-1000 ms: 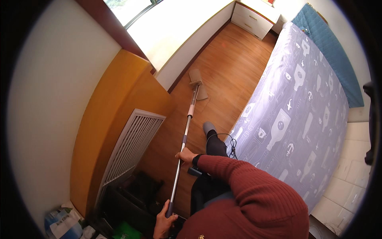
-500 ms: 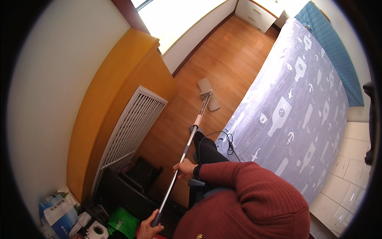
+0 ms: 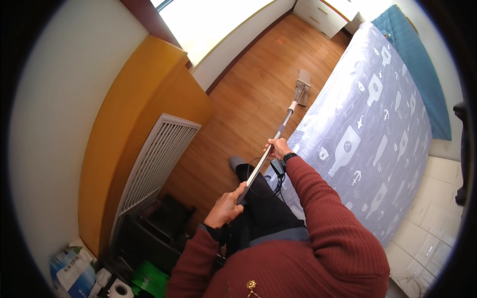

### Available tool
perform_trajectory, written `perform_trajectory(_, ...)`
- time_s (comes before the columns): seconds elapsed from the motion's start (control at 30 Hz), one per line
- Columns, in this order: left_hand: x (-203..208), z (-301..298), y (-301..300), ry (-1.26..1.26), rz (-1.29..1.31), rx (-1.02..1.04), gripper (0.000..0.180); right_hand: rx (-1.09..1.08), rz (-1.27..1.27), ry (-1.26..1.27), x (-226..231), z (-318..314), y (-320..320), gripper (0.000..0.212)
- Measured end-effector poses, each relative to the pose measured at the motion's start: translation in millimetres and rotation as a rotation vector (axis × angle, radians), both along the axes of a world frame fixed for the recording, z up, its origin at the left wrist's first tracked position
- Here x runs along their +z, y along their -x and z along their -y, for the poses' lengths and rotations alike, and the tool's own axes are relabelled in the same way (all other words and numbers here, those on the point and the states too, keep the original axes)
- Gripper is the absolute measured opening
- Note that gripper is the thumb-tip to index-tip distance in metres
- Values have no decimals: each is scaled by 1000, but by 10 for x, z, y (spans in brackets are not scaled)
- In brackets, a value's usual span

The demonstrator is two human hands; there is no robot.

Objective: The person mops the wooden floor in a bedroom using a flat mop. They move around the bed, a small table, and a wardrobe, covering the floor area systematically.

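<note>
White grille (image 3: 159, 154): set in the wooden cabinet (image 3: 131, 109) at the left, well apart from the mop.
Left hand (image 3: 226, 207): wrapped round the near end of the mop pole, thumb laid along it; it has come up and forward from the lower edge over the last half second.
Mop pole (image 3: 256, 171): slants away to the right, in front of the person's legs.
Right hand (image 3: 279, 149): fingers curled round the pole farther up – reaching farther right and forward than before.
Mop head (image 3: 304, 79): on the wood floor (image 3: 248, 84), near the bed's side; a second ago it lay by the window-side wall – the stroke has apparently crossed the floor to the bed side.
Bed (image 3: 348, 144): patterned grey-lilac cover; whether the mop head touches it, I cannot tell.
</note>
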State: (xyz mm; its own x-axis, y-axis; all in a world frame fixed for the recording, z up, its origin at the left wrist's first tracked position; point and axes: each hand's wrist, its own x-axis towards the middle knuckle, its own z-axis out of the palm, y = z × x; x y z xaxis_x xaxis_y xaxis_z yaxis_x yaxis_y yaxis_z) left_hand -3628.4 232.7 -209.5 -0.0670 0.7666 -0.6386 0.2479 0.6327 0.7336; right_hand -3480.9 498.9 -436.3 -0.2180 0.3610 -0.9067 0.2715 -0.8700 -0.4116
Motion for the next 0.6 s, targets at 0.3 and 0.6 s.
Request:
perform_trajectory(0.3,598,974,126,134,-124,-65,72,25,-114,251,6,1111,-196,17)
perform_trajectory(0.6,1495,2787,-982,109,-649,286,53,365,-81,489,259,2741,-201,13)
